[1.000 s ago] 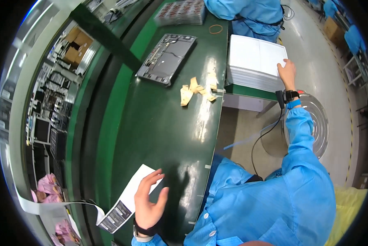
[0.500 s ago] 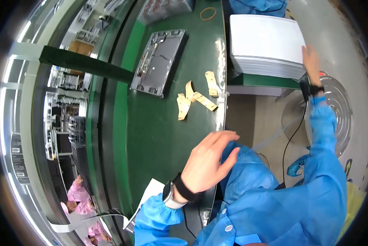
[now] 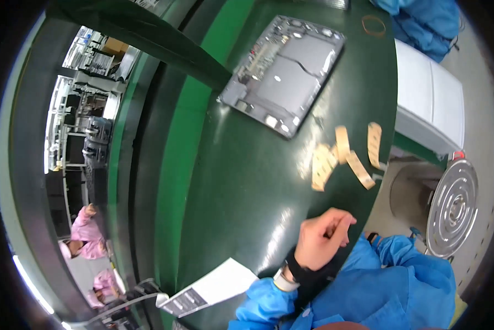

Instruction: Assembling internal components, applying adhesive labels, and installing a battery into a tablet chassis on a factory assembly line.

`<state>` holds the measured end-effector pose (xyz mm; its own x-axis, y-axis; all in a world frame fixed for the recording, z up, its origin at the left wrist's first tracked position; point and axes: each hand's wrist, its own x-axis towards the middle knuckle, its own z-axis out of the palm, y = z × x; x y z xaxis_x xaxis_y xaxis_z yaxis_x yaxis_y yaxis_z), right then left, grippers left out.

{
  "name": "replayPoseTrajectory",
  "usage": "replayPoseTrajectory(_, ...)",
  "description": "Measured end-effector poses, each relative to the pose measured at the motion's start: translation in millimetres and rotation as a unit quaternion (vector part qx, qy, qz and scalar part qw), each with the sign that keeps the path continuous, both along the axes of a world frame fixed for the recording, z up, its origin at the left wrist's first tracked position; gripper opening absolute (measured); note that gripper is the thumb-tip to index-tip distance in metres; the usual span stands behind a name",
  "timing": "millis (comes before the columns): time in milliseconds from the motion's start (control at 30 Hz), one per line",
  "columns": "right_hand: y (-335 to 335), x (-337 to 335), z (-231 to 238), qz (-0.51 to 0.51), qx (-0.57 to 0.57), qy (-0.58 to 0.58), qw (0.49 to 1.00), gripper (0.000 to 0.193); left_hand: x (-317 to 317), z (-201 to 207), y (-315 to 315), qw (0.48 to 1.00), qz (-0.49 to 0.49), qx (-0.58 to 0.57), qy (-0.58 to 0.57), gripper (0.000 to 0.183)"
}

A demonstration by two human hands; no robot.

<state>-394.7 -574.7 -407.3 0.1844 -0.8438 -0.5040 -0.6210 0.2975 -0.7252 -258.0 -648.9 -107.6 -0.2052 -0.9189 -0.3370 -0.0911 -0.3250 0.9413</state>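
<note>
The right hand is hidden beyond the dark wristband [image 3: 373, 237], near the edge of the table [image 3: 230, 192]. Whether anything is held in the curled left hand [image 3: 319, 243] cannot be told. Part of the white sheet [image 3: 225, 279] is covered by the left sleeve [image 3: 266, 303], and its print is blurred. Marks on the tan strips [image 3: 323, 169] are too small to be read. The co-worker in blue [image 3: 423, 25] is cut off by the top edge.

There are at least four tan strips [image 3: 360, 170], one chassis [image 3: 296, 71] and one rubber band [image 3: 374, 35].
</note>
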Motion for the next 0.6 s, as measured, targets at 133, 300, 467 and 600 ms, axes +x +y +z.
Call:
replayPoseTrajectory(133, 0.1, 5.0, -1.1, 0.009, -0.018, 0.019, 1.000, 0.031, 9.5, -7.1, 3.0, 0.993, 0.045, -0.005, 0.110, 0.014)
replayPoseTrajectory(300, -4.5, -15.3, 3.0, 0.033, -0.046, 0.031, 0.998, 0.032, 16.9, -1.6, 3.9, 0.990, 0.012, -0.022, 0.140, 0.014)
replayPoseTrajectory(467, -72.8, -76.3, -5.5, 0.074, -0.072, 0.039, 0.994, 0.033, 10.6, -3.7, 6.8, 0.991, 0.008, -0.059, 0.119, 0.012)
replayPoseTrajectory(600, -133.9, -61.2, -8.4, 0.065, -0.083, 0.038, 0.994, 0.034, 5.1, -4.7, 0.0, 0.994, 0.001, -0.045, 0.102, 0.013)
